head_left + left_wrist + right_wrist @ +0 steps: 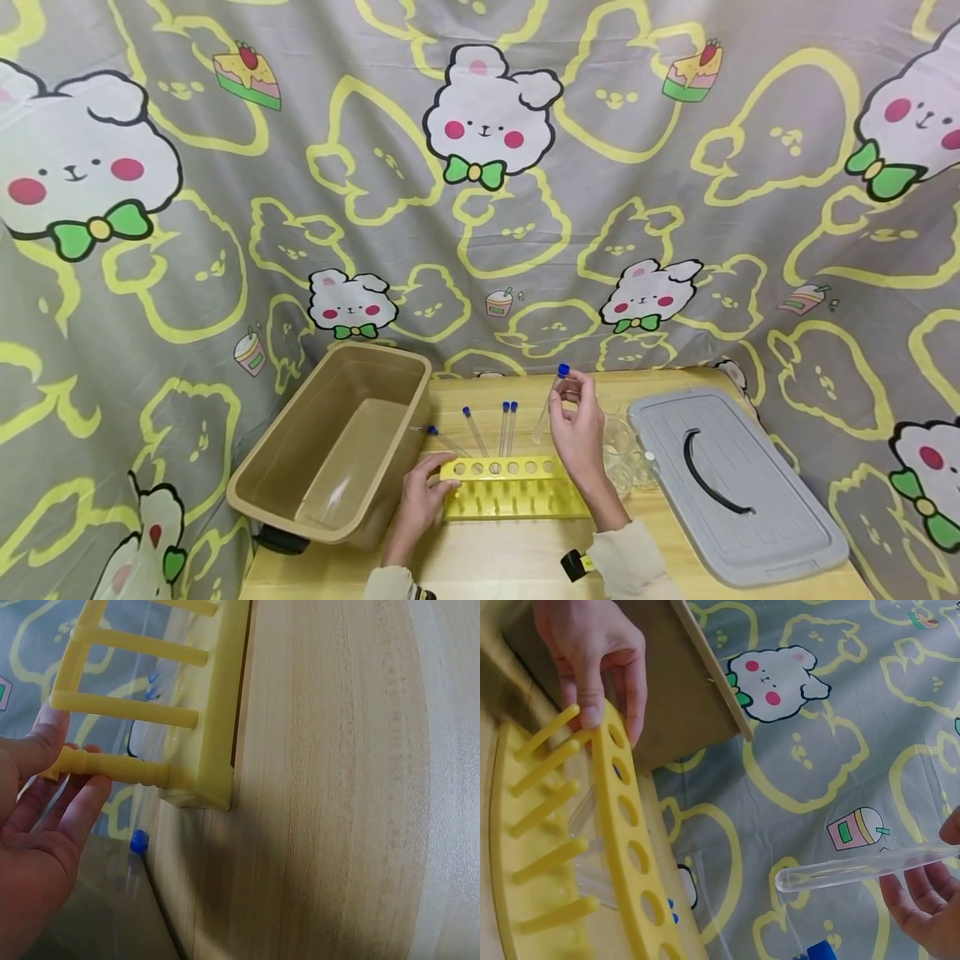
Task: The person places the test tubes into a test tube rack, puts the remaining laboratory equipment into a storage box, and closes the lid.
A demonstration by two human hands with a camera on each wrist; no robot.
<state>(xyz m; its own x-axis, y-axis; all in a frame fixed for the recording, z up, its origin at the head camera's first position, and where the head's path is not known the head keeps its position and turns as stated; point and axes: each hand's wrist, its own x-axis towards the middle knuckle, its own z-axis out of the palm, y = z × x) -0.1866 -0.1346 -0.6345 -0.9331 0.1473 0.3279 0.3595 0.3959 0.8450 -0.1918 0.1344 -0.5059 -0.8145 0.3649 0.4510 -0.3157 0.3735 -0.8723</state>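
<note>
A yellow test tube rack [517, 503] stands on the table, a row of round holes along its upper bar. My left hand [422, 497] grips its left end; in the left wrist view, thumb and fingers are around the end post [120, 766]. Behind the rack, my right hand [582, 429] pinches a clear test tube [545, 415] with a blue cap [563, 370], raised and tilted. The tube's rounded bottom [786, 881] points away from the fingers in the right wrist view. Several more blue-capped test tubes [474, 429] lie behind the rack.
At left stands a brown plastic bin [255, 479]. Clear glassware [621, 437] sits right of my right hand, beside a grey lid [765, 467] with a black handle [701, 475]. A small black and yellow object [576, 566] lies by the right sleeve. A patterned curtain [480, 242] hangs behind.
</note>
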